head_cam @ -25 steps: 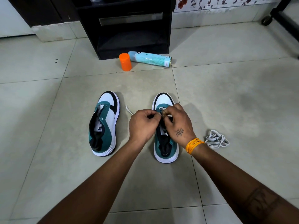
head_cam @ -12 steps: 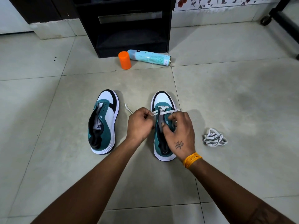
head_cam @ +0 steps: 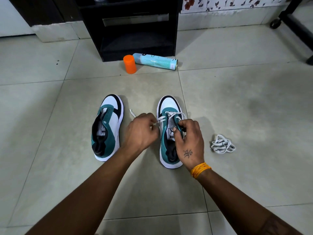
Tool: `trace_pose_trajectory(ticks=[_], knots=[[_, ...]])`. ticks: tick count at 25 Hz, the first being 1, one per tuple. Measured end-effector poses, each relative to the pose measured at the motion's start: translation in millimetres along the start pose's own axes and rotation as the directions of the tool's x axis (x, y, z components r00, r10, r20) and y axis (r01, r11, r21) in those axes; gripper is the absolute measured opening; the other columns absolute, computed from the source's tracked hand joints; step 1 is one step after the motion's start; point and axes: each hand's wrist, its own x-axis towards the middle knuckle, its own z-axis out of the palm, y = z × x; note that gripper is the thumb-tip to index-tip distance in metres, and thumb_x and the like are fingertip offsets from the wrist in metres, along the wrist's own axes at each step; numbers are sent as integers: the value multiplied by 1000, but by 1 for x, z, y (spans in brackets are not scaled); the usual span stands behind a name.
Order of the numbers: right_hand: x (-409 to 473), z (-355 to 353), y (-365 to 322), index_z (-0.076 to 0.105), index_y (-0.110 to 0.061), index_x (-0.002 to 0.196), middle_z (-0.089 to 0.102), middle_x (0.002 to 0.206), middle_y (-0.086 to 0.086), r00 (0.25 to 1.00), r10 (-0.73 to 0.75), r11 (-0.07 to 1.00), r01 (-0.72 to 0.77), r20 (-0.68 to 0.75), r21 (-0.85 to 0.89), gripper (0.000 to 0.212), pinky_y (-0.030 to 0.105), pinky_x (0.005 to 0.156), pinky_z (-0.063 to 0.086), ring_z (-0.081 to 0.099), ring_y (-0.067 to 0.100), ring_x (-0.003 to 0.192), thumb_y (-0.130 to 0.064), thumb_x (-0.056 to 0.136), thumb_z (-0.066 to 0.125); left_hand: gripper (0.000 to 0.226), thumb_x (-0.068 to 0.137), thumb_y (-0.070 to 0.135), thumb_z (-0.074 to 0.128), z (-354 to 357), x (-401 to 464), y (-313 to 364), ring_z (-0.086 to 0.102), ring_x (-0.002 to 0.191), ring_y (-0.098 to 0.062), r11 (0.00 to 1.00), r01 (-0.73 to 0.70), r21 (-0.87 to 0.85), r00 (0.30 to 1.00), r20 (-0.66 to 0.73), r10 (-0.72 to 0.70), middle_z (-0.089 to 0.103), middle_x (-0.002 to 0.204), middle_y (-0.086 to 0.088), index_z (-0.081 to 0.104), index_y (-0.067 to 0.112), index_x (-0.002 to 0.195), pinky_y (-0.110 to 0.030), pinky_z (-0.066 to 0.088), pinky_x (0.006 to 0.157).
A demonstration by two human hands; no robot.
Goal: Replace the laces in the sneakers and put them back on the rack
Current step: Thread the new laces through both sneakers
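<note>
Two teal-white sneakers sit on the tiled floor, toes toward the black rack. Left sneaker has no lace. Right sneaker has a white lace threaded through the front eyelets only. Left hand pinches one lace end just beside that shoe. Right hand has fingers curled on the shoe's tongue and eyelet edge. Spare lace bundle lies to the right, apart. Spray can lies on its side by the rack's front, orange cap standing next to it.
</note>
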Motion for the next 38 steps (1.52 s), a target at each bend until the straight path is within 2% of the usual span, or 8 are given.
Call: trace_pose_trajectory(ticks=[4,9,15,18,22,29,34,38], knots=[[0,0,-1,59,-19,108,55,106,-3,1000,11,1000,-11,7,-1,15,40,81,51,58,18,97,-24,95,65,10,89,26,62,5,0,12,66,83,-24,994,-110,19,993,-49,111,71,89,3,71,22,91,-32,47,66],[-1,-2,0,60,-20,110,55,106,-4,1000,17,1000,-17,12,-6,16,41,81,51,57,18,96,-27,96,64,24,89,28,64,-8,1,-2,68,98,-29,844,42,534,913,323,-250,70,108,-9,67,16,110,-32,48,74],[0,-2,0,60,-19,110,55,106,-2,1000,15,1000,-15,10,-12,16,42,81,51,58,19,97,-26,96,64,14,93,31,54,-5,4,19,65,84,-32,939,-157,305,987,59,146,67,90,-3,64,21,94,-34,40,62],[0,-2,-1,60,-20,110,55,106,-3,1000,9,1000,-9,12,-9,15,40,80,51,58,18,97,-25,96,62,11,92,23,59,-10,6,18,68,88,-32,889,-59,455,985,170,-22,70,94,-8,68,17,95,-32,42,66],[0,-2,-1,59,-20,109,55,105,-3,1000,3,1000,-3,14,-6,14,39,79,51,58,17,94,-25,96,61,27,89,24,70,-15,5,-3,68,106,-28,810,10,586,890,364,-274,69,115,-9,68,15,114,-31,45,75],[0,-1,0,59,-19,107,55,104,-3,1000,-7,1000,7,0,-6,13,41,80,51,59,19,95,-26,96,62,18,96,36,58,-11,17,2,68,87,-30,943,-234,238,970,122,210,73,90,-1,71,25,99,-37,53,67],[0,-1,-1,59,-20,107,55,104,-3,1000,-16,1000,16,0,-12,11,40,79,51,59,19,94,-22,97,62,20,94,35,64,-2,15,-10,68,81,-33,933,-49,356,983,185,-19,72,85,-7,75,19,89,-33,47,66],[0,-1,1,58,-20,107,55,104,-3,1000,-13,1000,13,-6,-18,11,41,78,52,59,19,94,-24,98,63,21,88,39,60,-3,12,-4,67,77,-28,967,35,254,985,154,-76,71,77,0,72,22,83,-32,51,65]])
